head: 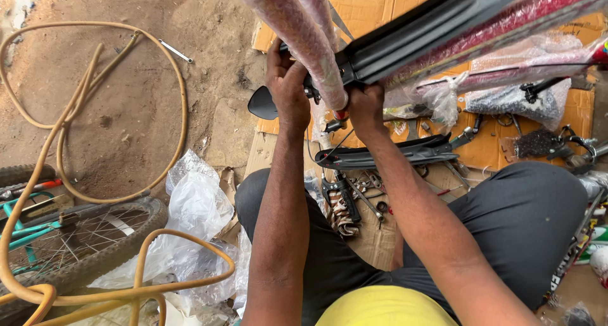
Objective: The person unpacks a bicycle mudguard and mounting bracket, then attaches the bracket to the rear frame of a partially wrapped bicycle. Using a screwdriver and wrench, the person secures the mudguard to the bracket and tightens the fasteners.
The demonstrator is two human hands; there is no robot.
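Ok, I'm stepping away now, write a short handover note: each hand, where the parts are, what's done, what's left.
Left hand: gripping where the black mudguard meets the plastic-wrapped red frame tubes.
Right hand: at the same joint, just below; what it holds is hidden.
Parts: a second black mudguard lies on the cardboard beside loose tools.
Done: first mudguard is up against the frame.
Left: apparently fastening it; second one untouched.

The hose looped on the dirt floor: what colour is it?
The hose is yellowish tan, clearest in the head view, its only view.
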